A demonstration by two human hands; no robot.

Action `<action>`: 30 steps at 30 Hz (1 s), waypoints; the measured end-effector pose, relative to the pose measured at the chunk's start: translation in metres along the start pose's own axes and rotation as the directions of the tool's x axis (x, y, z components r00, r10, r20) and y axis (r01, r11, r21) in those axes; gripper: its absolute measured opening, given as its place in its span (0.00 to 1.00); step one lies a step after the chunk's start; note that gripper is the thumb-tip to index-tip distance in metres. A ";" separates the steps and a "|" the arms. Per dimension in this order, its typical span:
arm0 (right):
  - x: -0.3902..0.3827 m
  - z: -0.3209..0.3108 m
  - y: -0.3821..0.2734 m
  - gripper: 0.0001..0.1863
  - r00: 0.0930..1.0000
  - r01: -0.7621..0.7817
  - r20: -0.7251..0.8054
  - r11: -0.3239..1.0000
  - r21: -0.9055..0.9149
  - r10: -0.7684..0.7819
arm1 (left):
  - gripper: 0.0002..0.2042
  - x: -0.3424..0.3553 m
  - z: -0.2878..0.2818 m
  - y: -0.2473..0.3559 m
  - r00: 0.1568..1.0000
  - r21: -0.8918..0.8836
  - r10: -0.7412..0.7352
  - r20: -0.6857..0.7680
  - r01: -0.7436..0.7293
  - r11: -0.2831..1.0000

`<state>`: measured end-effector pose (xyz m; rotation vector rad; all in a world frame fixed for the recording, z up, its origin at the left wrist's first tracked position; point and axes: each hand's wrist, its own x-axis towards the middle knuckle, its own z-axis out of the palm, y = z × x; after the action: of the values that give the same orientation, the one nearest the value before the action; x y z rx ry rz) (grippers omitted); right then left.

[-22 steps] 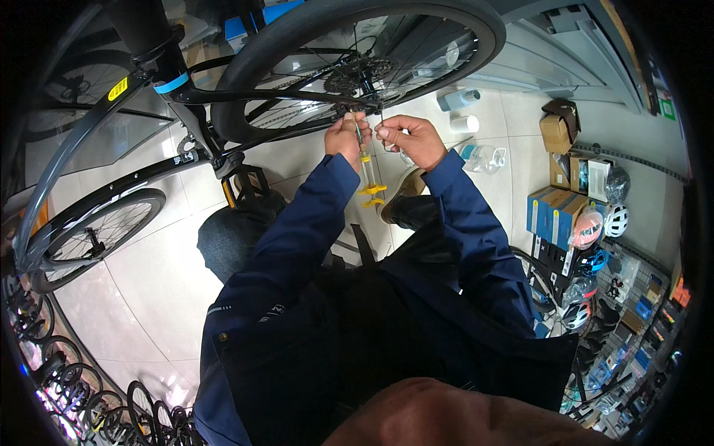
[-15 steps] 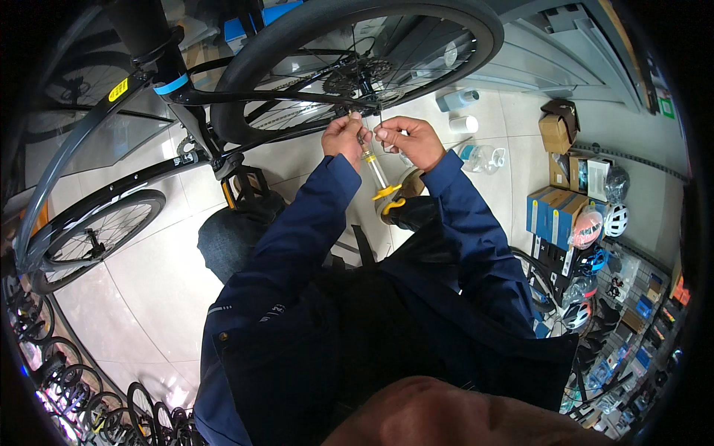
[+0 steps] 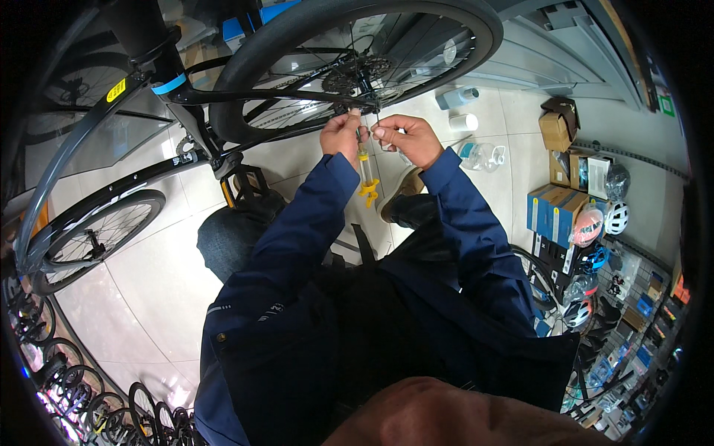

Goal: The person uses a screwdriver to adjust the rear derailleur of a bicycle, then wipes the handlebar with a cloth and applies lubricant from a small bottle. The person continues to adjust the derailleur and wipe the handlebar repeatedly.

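Observation:
A clear syringe (image 3: 365, 169) with yellow fittings and a yellow handle hangs between my hands, its handle end lowest. My left hand (image 3: 341, 138) is closed in a pinch beside the syringe's upper end, just below the frame tube near the rear hub; what its fingers grip is hidden. My right hand (image 3: 413, 141) pinches a thin metal tool (image 3: 378, 119) that points up toward the hub. Above both hands is the bicycle's rear wheel (image 3: 253, 67), with its cassette (image 3: 357, 76) and spokes. The dark bicycle frame (image 3: 253, 96) runs off to the left.
On the tiled floor to the right are a grey bottle (image 3: 457, 98), a white cylinder (image 3: 464, 123) and a clear plastic bottle (image 3: 485, 157). Boxes (image 3: 554, 212) and helmets (image 3: 616, 220) stand along the right wall. A front wheel (image 3: 97, 238) is at left; several bicycles are at lower left.
The syringe has swung left and hangs more nearly straight down, its yellow handle turned. My hands have barely moved, still beside the rear hub.

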<state>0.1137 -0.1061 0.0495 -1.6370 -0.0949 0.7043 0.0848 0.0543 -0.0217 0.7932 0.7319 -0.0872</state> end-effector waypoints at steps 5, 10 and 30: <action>-0.001 0.001 -0.003 0.11 1.000 0.001 -0.004 1.000 -0.018 -0.001 | 0.12 -0.004 0.002 0.000 1.000 -0.034 0.018 -0.007 -0.018 0.999; -0.001 0.002 -0.004 0.11 1.000 -0.002 -0.001 1.000 -0.015 0.002 | 0.12 -0.002 -0.001 0.003 1.000 0.040 -0.017 0.018 0.017 0.999; 0.002 0.005 -0.006 0.11 1.000 0.017 -0.002 0.999 -0.042 -0.017 | 0.11 0.000 -0.007 0.000 0.995 -0.025 -0.062 0.083 0.065 0.998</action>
<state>0.1143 -0.0997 0.0540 -1.6756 -0.1225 0.6908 0.0812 0.0593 -0.0250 0.7363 0.6791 -0.1659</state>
